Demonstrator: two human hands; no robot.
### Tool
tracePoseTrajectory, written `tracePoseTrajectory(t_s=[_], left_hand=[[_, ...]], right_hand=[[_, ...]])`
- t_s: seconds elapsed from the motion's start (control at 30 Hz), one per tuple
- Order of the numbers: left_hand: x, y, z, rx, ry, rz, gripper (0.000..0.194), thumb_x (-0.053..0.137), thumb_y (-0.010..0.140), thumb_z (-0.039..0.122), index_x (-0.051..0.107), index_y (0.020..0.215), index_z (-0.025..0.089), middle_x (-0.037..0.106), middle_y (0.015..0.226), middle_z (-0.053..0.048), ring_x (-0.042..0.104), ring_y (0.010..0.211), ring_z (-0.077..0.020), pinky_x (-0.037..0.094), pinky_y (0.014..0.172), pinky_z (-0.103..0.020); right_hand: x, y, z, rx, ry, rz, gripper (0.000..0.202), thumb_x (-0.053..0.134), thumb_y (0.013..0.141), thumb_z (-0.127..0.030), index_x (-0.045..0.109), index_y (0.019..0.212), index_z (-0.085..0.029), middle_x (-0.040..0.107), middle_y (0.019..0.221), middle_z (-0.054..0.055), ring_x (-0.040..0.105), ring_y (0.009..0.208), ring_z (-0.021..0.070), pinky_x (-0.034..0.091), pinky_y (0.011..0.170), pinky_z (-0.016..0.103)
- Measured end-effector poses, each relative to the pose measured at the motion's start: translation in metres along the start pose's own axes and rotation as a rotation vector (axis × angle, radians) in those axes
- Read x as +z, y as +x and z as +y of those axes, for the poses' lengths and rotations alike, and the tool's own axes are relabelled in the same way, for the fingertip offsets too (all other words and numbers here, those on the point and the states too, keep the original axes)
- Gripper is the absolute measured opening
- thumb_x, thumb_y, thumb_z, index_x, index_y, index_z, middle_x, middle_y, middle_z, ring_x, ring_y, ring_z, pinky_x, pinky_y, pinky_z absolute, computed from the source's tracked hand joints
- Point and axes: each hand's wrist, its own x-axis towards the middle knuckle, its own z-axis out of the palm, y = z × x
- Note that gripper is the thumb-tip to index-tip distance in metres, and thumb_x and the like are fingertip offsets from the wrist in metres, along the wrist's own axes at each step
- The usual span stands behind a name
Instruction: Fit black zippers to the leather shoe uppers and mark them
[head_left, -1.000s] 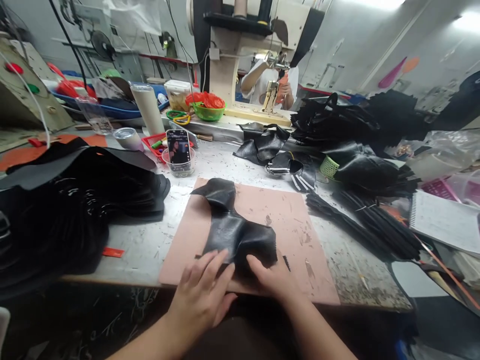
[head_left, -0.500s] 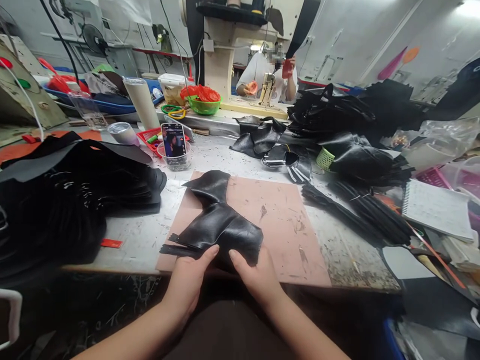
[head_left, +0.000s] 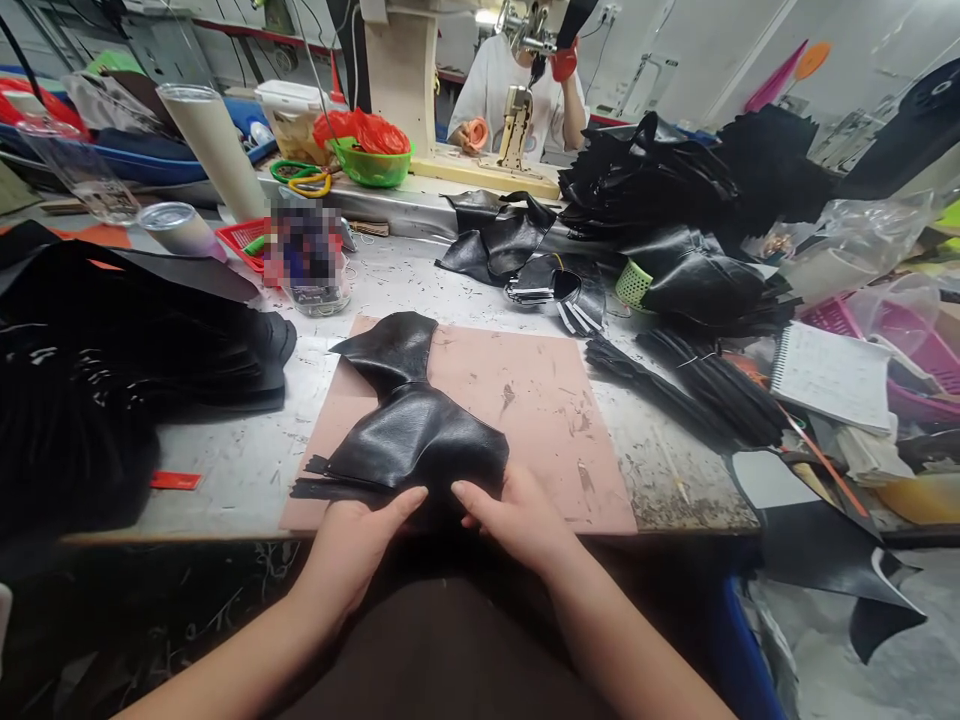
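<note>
1. The black leather piece (head_left: 420, 425) was laid on the pink board (head_left: 540, 410), near the bench's (head_left: 217, 445) front edge. It was glossy and creased, narrowed at a waist, with a pointed tip spread toward 11 o'clock and a broader part below. Dark strips with jagged ends (head_left: 322, 488) were seen at its lower left, toward 8 o'clock.
2. Its near edge was held by the left hand (head_left: 349, 545), with the thumb laid along the top; the fingers were mostly hidden.
3. The same edge was gripped at the right by the right hand (head_left: 521, 515), the two thumb tips being kept slightly apart.
4. From the piece, a green bowl (head_left: 375, 168) was placed near 12 o'clock, filled with a crumpled red bag (head_left: 366, 130). At 11 o'clock, something brownish was held in a white-lidded tub (head_left: 296, 125); what it was cannot be told.
5. Toward 10 o'clock, a green item (head_left: 257, 245) was contained in a red basket (head_left: 238, 238). Beside it a clear tub (head_left: 322, 300) was set, its contents blurred. Farther out, dark material and a pale bag were heaped in a blue tray (head_left: 166, 172).
6. At 2 o'clock, a green perforated cup (head_left: 634, 284) was seen tilted against black leather.
</note>
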Motion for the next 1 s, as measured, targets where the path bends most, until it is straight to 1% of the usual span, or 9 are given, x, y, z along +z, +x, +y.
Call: tracePoseTrajectory(t_s=[0.07, 0.23, 0.37, 0.5, 0.67, 0.73, 0.87, 0.93, 1.0], left_hand=[[0.000, 0.000, 0.000, 0.005, -0.038, 0.021, 0.031, 0.076, 0.057, 0.040, 0.070, 0.065, 0.011, 0.071, 0.067, -0.008, 0.066, 0.073, -0.0237, 0.052, 0.073, -0.031], [0.002, -0.004, 0.003, -0.071, -0.188, -0.114, 0.032, 0.077, 0.057, 0.035, 0.071, 0.080, 0.014, 0.072, 0.081, -0.006, 0.064, 0.085, -0.0219, 0.052, 0.070, -0.026], [0.006, -0.005, 0.003, -0.082, -0.157, -0.057, 0.024, 0.076, 0.057, 0.031, 0.070, 0.073, 0.014, 0.071, 0.078, -0.004, 0.064, 0.080, -0.0199, 0.053, 0.066, -0.024], [0.013, -0.007, 0.007, -0.089, -0.099, 0.010, 0.016, 0.075, 0.058, 0.029, 0.067, 0.058, 0.015, 0.067, 0.059, -0.001, 0.065, 0.070, -0.0203, 0.054, 0.061, -0.025], [0.018, -0.011, 0.013, -0.082, -0.110, 0.030, 0.019, 0.076, 0.057, 0.031, 0.065, 0.053, 0.016, 0.054, 0.035, 0.002, 0.063, 0.058, -0.0217, 0.053, 0.057, -0.026], [0.018, -0.010, 0.012, -0.059, -0.100, -0.005, 0.020, 0.077, 0.056, 0.033, 0.066, 0.055, 0.016, 0.058, 0.040, 0.001, 0.063, 0.059, -0.0213, 0.053, 0.060, -0.027], [0.015, -0.009, 0.008, 0.049, 0.005, -0.013, 0.024, 0.076, 0.055, 0.033, 0.069, 0.066, 0.013, 0.071, 0.073, -0.006, 0.065, 0.079, -0.0233, 0.051, 0.072, -0.027], [0.014, -0.009, 0.007, 0.082, 0.063, 0.044, 0.024, 0.077, 0.054, 0.033, 0.068, 0.065, 0.013, 0.071, 0.072, -0.006, 0.064, 0.082, -0.0252, 0.050, 0.071, -0.028], [0.014, -0.010, 0.008, 0.099, 0.107, 0.106, 0.021, 0.078, 0.052, 0.032, 0.066, 0.059, 0.015, 0.068, 0.058, -0.004, 0.065, 0.077, -0.0259, 0.050, 0.065, -0.027]], right_hand=[[0.001, 0.000, 0.003, -0.028, -0.039, 0.009, 0.018, 0.056, 0.076, -0.032, 0.059, 0.079, -0.015, 0.065, 0.066, 0.004, 0.064, 0.054, 0.0171, 0.049, 0.047, 0.025], [0.005, -0.003, -0.002, -0.133, -0.077, 0.060, 0.015, 0.055, 0.077, -0.025, 0.062, 0.087, -0.015, 0.068, 0.079, 0.005, 0.066, 0.073, 0.0204, 0.053, 0.066, 0.030], [0.006, -0.004, -0.006, -0.228, -0.065, 0.074, 0.022, 0.054, 0.078, -0.023, 0.062, 0.097, -0.017, 0.067, 0.096, 0.006, 0.063, 0.090, 0.0219, 0.050, 0.081, 0.033], [0.007, -0.004, -0.004, -0.256, -0.075, 0.079, 0.023, 0.053, 0.078, -0.020, 0.061, 0.099, -0.018, 0.067, 0.097, 0.006, 0.062, 0.093, 0.0215, 0.049, 0.084, 0.034], [0.009, -0.005, 0.000, -0.260, -0.104, 0.107, 0.021, 0.054, 0.076, -0.020, 0.063, 0.095, -0.017, 0.066, 0.096, 0.007, 0.062, 0.091, 0.0226, 0.049, 0.082, 0.036], [0.010, -0.005, 0.001, -0.287, -0.095, 0.135, 0.024, 0.053, 0.077, -0.021, 0.062, 0.099, -0.017, 0.065, 0.099, 0.008, 0.060, 0.094, 0.0234, 0.049, 0.083, 0.037], [0.010, -0.005, 0.003, -0.316, -0.064, 0.147, 0.026, 0.055, 0.077, -0.023, 0.060, 0.102, -0.017, 0.063, 0.100, 0.009, 0.058, 0.097, 0.0238, 0.047, 0.086, 0.039], [0.008, -0.005, 0.004, -0.311, -0.047, 0.129, 0.026, 0.056, 0.077, -0.024, 0.061, 0.102, -0.018, 0.062, 0.100, 0.008, 0.057, 0.098, 0.0230, 0.047, 0.086, 0.038], [0.005, -0.005, 0.004, -0.286, -0.039, 0.121, 0.022, 0.056, 0.077, -0.023, 0.063, 0.097, -0.018, 0.059, 0.101, 0.008, 0.058, 0.093, 0.0211, 0.049, 0.080, 0.034]])
